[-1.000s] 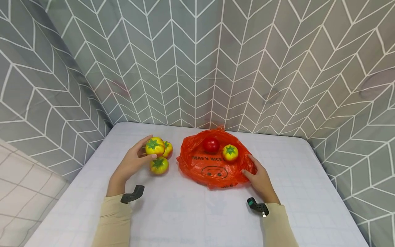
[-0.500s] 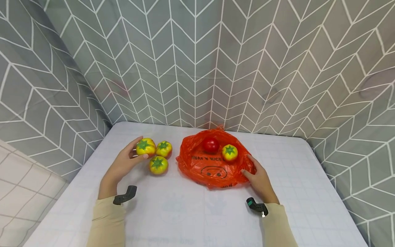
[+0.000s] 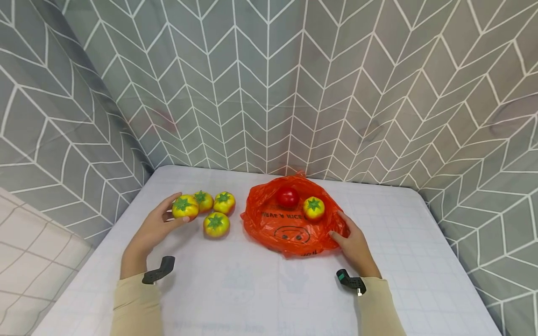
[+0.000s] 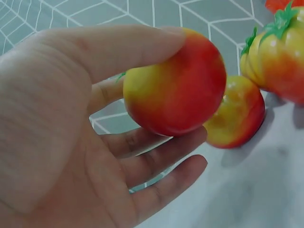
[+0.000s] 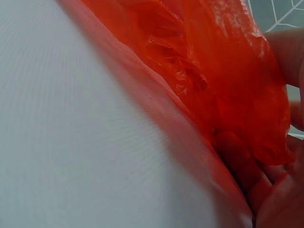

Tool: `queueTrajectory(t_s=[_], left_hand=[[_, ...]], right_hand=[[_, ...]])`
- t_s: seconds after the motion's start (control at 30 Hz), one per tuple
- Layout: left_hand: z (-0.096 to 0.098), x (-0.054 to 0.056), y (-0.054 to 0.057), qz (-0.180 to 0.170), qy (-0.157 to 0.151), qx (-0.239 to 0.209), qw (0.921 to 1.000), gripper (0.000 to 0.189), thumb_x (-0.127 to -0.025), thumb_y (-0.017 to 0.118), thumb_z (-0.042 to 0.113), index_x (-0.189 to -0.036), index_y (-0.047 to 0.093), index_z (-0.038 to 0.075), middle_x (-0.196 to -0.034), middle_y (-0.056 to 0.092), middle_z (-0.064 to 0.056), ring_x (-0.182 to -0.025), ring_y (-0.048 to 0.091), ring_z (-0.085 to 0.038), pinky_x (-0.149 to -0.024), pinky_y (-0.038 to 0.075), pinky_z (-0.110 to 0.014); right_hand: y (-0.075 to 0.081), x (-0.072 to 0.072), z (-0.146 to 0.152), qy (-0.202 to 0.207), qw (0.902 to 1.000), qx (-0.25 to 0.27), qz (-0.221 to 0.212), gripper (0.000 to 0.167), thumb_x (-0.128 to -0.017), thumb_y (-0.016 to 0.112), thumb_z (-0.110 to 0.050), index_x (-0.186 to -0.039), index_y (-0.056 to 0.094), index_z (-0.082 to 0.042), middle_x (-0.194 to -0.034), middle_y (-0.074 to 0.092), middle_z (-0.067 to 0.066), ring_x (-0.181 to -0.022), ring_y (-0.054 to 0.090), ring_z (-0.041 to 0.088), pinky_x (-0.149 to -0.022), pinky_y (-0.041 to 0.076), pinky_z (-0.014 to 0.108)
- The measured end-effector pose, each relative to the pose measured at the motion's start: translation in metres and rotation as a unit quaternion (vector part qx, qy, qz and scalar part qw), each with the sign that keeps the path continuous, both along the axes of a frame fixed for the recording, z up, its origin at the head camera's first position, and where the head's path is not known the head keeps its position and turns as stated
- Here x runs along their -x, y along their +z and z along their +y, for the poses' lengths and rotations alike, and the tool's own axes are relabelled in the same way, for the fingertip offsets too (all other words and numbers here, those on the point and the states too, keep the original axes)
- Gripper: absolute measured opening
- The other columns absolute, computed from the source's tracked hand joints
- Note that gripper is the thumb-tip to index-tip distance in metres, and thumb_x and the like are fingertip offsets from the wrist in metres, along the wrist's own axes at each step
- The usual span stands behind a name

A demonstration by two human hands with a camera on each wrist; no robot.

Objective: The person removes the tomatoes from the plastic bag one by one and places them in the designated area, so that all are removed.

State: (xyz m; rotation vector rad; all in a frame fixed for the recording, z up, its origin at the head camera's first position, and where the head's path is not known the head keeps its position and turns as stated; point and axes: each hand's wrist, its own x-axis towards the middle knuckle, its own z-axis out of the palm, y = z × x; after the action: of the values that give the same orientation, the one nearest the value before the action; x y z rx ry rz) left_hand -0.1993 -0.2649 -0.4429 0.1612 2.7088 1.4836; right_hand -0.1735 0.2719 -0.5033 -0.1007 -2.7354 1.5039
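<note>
My left hand (image 3: 153, 228) grips a yellow-red tomato (image 3: 185, 207) with a green star-shaped top, thumb and fingers around it. In the left wrist view the thumb lies over this tomato (image 4: 178, 88) and fingers are beneath it. Close to its right is another tomato (image 3: 203, 201), with a tomato (image 3: 224, 203) beyond and one (image 3: 216, 225) nearer me. A red plastic bag (image 3: 286, 233) lies spread at the centre; a red tomato-like fruit (image 3: 287, 197) and a yellow-red tomato (image 3: 314, 208) are on it. My right hand (image 3: 355, 240) holds the bag's right edge, some fingers partly behind the film.
A white cloth-covered table (image 3: 260, 289) lies under everything. Grey curtains (image 3: 269, 93) with white chevron lines stand behind and at the sides. Dark wrist cameras (image 3: 159, 270) sit on both wrists.
My left hand has moved left and slightly nearer me with its tomato. Another tomato, earlier out of sight, now shows beside it. My right hand and the bag have stayed in place.
</note>
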Motion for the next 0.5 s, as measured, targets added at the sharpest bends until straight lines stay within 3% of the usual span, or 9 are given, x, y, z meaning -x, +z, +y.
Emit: queueTrajectory(t_s=[0.2, 0.5], left_hand=[[-0.0055, -0.0018, -0.0025, -0.017, -0.002, 0.014, 0.9998, 0.083, -0.091, 0.074, 0.04, -0.158, 0.03, 0.018, -0.145, 0.044, -0.021, -0.12, 0.05, -0.039, -0.096, 0.046, -0.051], [-0.0111, -0.0048, -0.0033, -0.045, 0.004, 0.014, 0.9989, 0.088, -0.089, 0.076, 0.041, -0.158, 0.027, 0.017, -0.149, 0.04, -0.023, -0.13, 0.043, -0.046, -0.103, 0.038, -0.066]], right_hand=[[-0.0024, 0.0004, 0.0006, -0.004, 0.9999, -0.009, -0.001, 0.072, -0.097, 0.065, -0.027, -0.159, 0.03, -0.016, -0.161, 0.029, 0.016, -0.148, 0.022, 0.04, -0.113, 0.026, 0.063], [-0.0022, 0.0005, 0.0011, 0.004, 1.0, 0.0, 0.004, 0.071, -0.097, 0.065, -0.026, -0.158, 0.031, -0.015, -0.16, 0.03, 0.016, -0.148, 0.022, 0.04, -0.114, 0.024, 0.063]])
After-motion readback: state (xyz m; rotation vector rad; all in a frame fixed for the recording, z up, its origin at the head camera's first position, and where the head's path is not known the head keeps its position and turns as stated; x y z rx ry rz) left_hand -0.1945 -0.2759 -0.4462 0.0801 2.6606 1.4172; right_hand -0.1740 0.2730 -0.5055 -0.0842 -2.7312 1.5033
